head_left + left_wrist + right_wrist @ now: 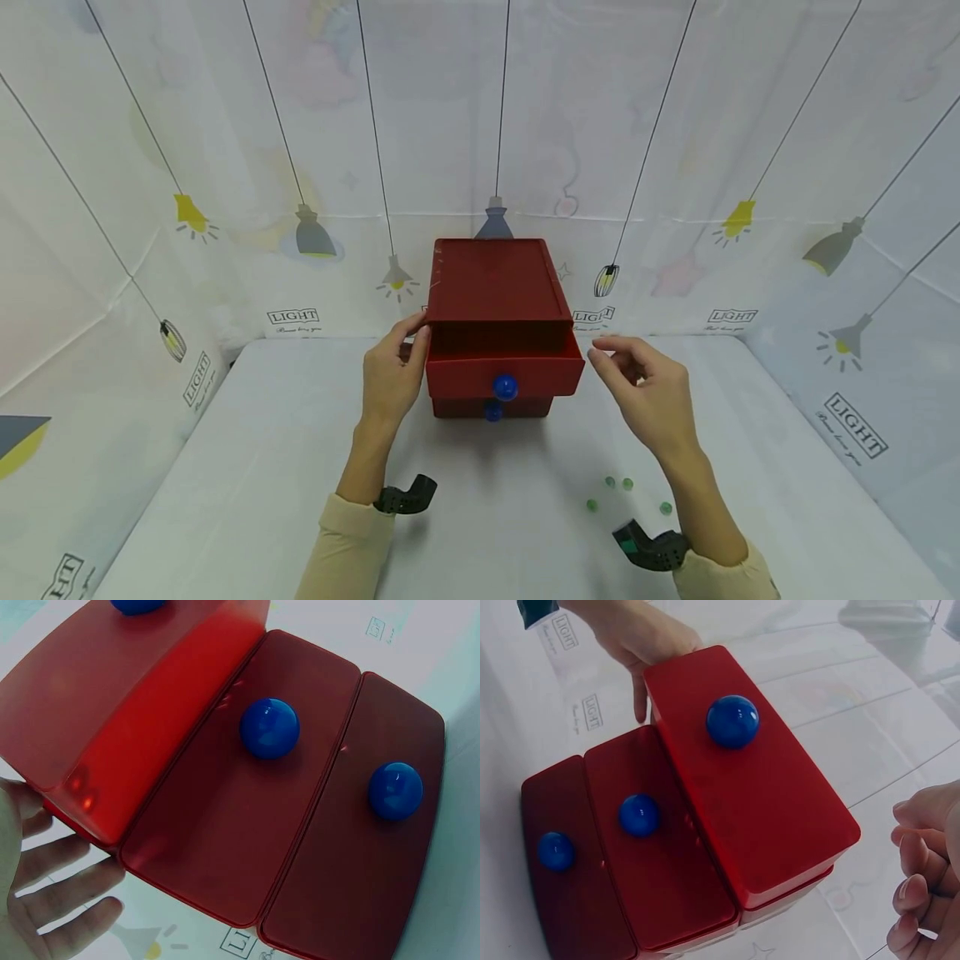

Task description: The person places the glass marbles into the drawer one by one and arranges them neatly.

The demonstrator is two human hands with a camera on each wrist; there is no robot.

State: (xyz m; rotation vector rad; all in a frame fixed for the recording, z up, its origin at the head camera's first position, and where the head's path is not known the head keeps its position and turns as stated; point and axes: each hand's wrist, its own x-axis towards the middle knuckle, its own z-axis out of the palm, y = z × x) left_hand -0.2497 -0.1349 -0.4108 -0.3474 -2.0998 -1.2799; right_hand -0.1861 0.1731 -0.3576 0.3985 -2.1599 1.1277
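Observation:
A small red chest of drawers [495, 279] stands on the table, its top drawer [465, 380] pulled part way out. A round blue knob [506, 387] sits on that drawer's front. In the left wrist view the middle drawer [217, 802] and bottom drawer [345, 855] are closed, each with its own blue knob. My left hand [392, 379] rests at the chest's left side, fingers extended along it and thumb near the open drawer's edge. To the right of the drawer my right hand [654, 383] hovers, fingers loosely curled and holding nothing.
Several small green pieces [627, 483] lie on the white table [247, 517], near my right forearm. Behind the chest rises a white backdrop [450, 125] printed with hanging lamps. Each wrist wears a black camera band [405, 497].

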